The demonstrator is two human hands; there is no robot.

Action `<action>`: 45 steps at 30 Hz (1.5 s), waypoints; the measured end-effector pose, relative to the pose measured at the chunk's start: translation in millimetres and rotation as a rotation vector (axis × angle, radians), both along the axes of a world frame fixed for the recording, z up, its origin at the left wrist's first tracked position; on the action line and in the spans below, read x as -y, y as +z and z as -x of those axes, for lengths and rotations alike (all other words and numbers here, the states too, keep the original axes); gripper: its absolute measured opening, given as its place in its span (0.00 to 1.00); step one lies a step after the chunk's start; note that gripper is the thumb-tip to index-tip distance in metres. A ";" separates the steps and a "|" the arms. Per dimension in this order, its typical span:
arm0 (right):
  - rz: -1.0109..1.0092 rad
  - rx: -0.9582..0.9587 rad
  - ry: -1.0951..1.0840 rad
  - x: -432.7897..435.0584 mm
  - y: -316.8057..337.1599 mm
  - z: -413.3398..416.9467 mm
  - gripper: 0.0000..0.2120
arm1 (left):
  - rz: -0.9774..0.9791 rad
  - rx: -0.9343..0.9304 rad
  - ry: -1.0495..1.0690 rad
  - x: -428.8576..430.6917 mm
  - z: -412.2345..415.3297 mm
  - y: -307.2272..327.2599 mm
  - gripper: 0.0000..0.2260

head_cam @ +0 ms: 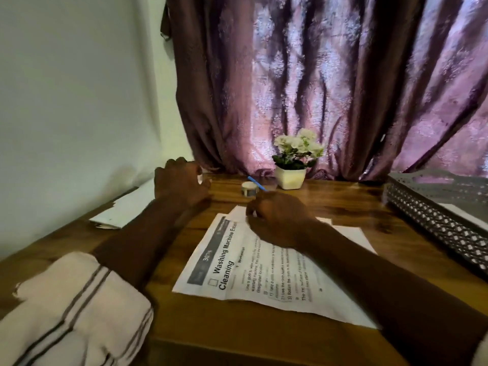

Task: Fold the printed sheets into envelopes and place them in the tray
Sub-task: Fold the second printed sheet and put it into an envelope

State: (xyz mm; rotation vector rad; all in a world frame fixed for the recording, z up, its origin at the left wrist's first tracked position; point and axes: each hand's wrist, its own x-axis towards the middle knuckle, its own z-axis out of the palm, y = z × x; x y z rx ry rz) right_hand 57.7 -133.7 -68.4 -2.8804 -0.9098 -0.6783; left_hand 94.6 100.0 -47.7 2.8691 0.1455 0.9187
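Wooden table [330, 204] before a purple curtain, with white wall at upper left. Printed white paper sheet [253, 276] lies flat at lower centre, overlapping a second sheet. Likely light and limp, creasing readily; best taken at a free corner. Right hand [280, 220] rests curled on its far edge; left hand [179, 184] is curled at centre left. Cannot tell what either grips. Grey perforated metal tray [433, 223] sits at right edge.

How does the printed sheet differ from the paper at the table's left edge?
The printed sheet shows text; the left paper looks blank. The printed sheet lies mid-table under the right hand; the left paper sits untouched by the wall. Both are white, flat on the table, outside the tray.
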 end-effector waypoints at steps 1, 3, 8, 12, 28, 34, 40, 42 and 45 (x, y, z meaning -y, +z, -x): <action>-0.071 -0.003 0.008 -0.2 -6.2 -2.8 0.12 | -0.021 -0.095 0.062 -13.3 -5.3 -1.5 0.26; -0.212 -0.075 0.011 5.3 -13.1 -10.0 0.11 | -0.005 -0.297 0.106 -31.9 -11.7 -4.4 0.33; -0.397 -0.179 0.006 19.6 -15.3 -14.3 0.06 | 0.007 -0.315 0.052 -34.5 -20.5 -3.3 0.23; -0.414 -0.178 0.010 19.7 -17.6 -14.5 0.05 | 0.039 -0.262 0.037 -34.9 -22.9 0.1 0.17; -0.415 -0.206 0.018 20.2 -17.4 -15.7 0.06 | 0.452 -0.329 0.057 -50.5 -19.8 -7.9 0.39; -0.567 -0.204 0.100 14.1 -16.2 -11.0 0.08 | 0.954 0.135 -0.255 -44.0 -9.7 23.8 0.30; -1.029 -0.433 0.286 4.3 -4.2 -2.8 0.18 | 0.743 0.566 -0.559 21.8 28.8 36.7 0.23; -1.113 -0.474 0.319 4.9 -0.2 -0.8 0.19 | 0.728 0.584 -0.687 41.4 32.2 34.0 0.23; -1.296 -0.506 0.344 6.8 4.7 3.1 0.14 | 0.713 0.489 -0.773 56.4 28.4 30.4 0.24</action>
